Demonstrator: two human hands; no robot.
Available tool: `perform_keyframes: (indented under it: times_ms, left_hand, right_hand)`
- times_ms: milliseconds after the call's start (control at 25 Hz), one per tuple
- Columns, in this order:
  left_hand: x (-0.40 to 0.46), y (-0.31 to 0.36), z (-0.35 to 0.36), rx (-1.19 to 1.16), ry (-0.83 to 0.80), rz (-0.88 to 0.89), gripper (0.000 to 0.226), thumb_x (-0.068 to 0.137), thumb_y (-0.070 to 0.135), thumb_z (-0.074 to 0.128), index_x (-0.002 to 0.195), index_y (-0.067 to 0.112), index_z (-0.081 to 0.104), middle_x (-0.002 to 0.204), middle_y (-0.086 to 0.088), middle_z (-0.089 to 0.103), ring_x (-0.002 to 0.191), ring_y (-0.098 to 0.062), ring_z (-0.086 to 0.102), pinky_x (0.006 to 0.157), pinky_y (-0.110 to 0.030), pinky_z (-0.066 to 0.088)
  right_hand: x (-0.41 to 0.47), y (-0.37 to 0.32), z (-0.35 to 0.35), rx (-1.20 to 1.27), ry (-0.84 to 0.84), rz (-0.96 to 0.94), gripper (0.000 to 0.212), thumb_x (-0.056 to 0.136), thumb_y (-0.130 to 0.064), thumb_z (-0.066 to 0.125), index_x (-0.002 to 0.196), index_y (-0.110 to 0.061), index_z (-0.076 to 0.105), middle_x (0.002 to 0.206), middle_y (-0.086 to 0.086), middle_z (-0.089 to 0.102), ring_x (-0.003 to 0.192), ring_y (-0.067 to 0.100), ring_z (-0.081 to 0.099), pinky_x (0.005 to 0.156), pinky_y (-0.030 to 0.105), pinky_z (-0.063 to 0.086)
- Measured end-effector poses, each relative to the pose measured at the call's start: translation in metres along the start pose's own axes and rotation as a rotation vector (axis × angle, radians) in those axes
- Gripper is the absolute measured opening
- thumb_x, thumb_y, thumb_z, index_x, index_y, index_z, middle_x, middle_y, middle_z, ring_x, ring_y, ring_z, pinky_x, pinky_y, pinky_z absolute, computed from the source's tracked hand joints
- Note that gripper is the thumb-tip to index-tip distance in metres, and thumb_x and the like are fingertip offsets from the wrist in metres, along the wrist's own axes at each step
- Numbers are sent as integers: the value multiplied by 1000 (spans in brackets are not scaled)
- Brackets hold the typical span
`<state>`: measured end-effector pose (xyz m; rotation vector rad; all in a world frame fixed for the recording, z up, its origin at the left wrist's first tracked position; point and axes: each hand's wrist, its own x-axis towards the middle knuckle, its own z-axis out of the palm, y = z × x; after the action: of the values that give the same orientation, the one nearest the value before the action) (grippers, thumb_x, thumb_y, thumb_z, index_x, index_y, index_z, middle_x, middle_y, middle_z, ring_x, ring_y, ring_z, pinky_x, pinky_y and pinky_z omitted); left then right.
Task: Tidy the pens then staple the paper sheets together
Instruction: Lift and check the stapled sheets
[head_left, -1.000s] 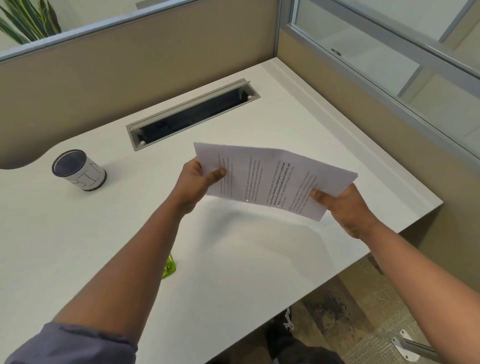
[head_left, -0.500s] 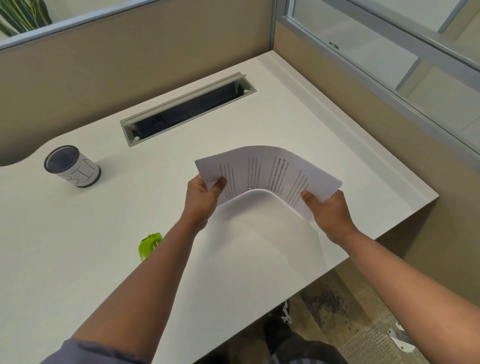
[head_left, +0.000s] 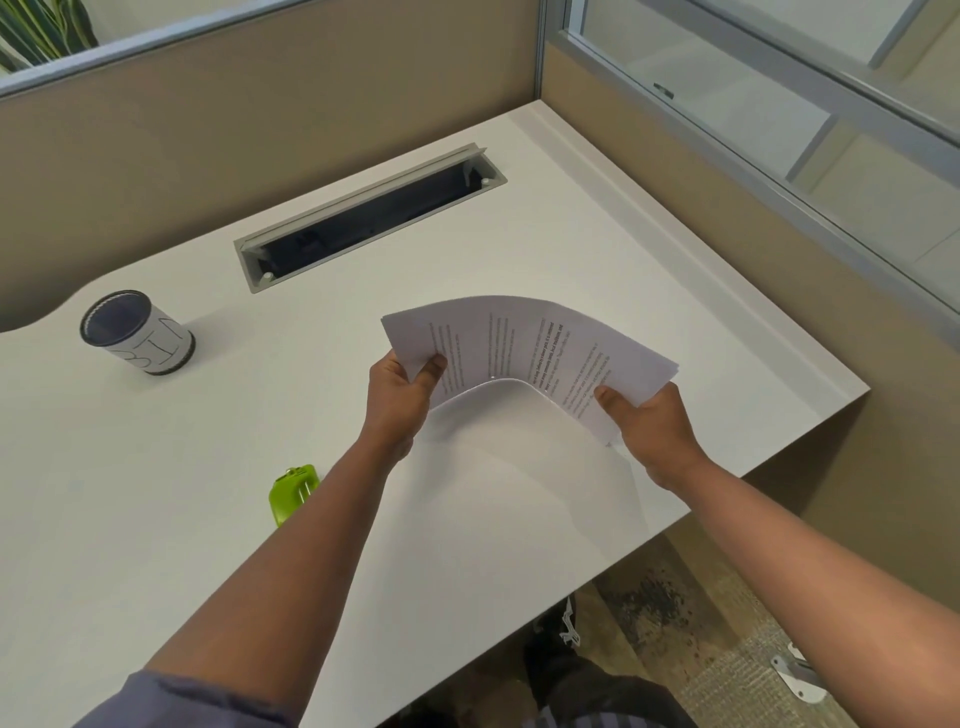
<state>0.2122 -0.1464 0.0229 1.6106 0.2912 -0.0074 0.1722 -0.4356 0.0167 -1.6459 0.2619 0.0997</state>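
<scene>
A stack of printed paper sheets is held above the white desk, bowed upward in an arch. My left hand pinches its left end and my right hand pinches its right end, thumbs on top. A lime-green stapler lies on the desk beside my left forearm, partly hidden by it. A round pen cup with a white label stands at the left rear; its dark inside shows no pens from here.
A long cable slot with a raised grey lid is set into the desk's rear. Tan partition walls close the back and right sides. The desk's front edge runs diagonally, with floor and a chair base below.
The sheets went from nearly flat to bowed upward as my hands came closer together and lower. The view shifted, bringing the green stapler out from under my left forearm.
</scene>
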Motion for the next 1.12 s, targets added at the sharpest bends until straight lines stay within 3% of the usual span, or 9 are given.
perform_keyframes:
  times_ms: [120,280,360,480,640,800,880,1000,1120]
  left_hand:
    - [6,21,-1,105,-21,50,17,95,20,68,99,36,72,96,20,77,90,-4,71,80,-30,56]
    - [24,64,5,345,-81,108,15,96,26,65,93,39,71,94,24,71,84,-6,64,66,-29,50]
    - [34,85,13,462,-131,129,13,97,28,64,95,40,70,95,27,67,84,-5,61,61,-26,46]
    - [48,111,25,594,-210,160,12,97,30,63,98,38,71,93,25,68,83,-4,60,60,-25,43]
    - [64,129,46,702,-302,190,17,96,29,64,109,29,74,102,13,73,88,-8,64,69,-30,46]
    - [80,132,63,762,-320,189,19,95,28,67,112,27,73,106,8,73,95,-16,67,80,-36,52]
    - [85,123,75,817,-255,230,33,92,32,70,124,31,64,120,7,69,112,-23,64,91,-43,52]
    - [78,95,88,1007,-34,341,87,82,49,77,152,34,28,158,1,39,145,-27,34,115,-53,30]
    - [59,51,94,1109,-147,373,98,79,62,71,157,34,17,167,-4,17,153,-30,14,118,-55,18]
  right_hand:
    - [5,-8,-9,55,-32,13,25,90,-15,74,103,-36,70,103,-15,76,98,9,72,81,33,62]
    - [23,-30,-36,199,-57,-65,42,79,-19,83,119,-21,69,118,7,74,109,26,70,85,42,60]
    - [34,-47,-51,105,12,-140,52,81,-16,82,130,-19,63,125,3,69,113,17,68,89,35,58]
    - [52,-70,-64,-218,-15,-254,54,85,-25,80,134,-32,58,128,-14,67,118,2,62,97,29,51]
    - [70,-88,-54,-303,-229,-222,27,91,-24,69,118,-30,71,111,-10,77,102,12,72,94,48,57]
    - [81,-81,-46,-317,-146,-224,18,94,-21,61,102,-30,75,93,-7,79,86,19,75,83,46,60]
    - [89,-73,-48,-297,-124,-165,16,94,-19,62,98,-27,75,90,-6,80,83,21,76,81,45,61]
    - [103,-63,-56,-267,-90,-44,14,95,-14,62,96,-22,74,89,-3,80,80,23,76,79,42,61]
    - [120,-55,-65,-214,-58,93,14,95,-8,63,93,-18,73,89,3,80,73,20,76,71,37,61]
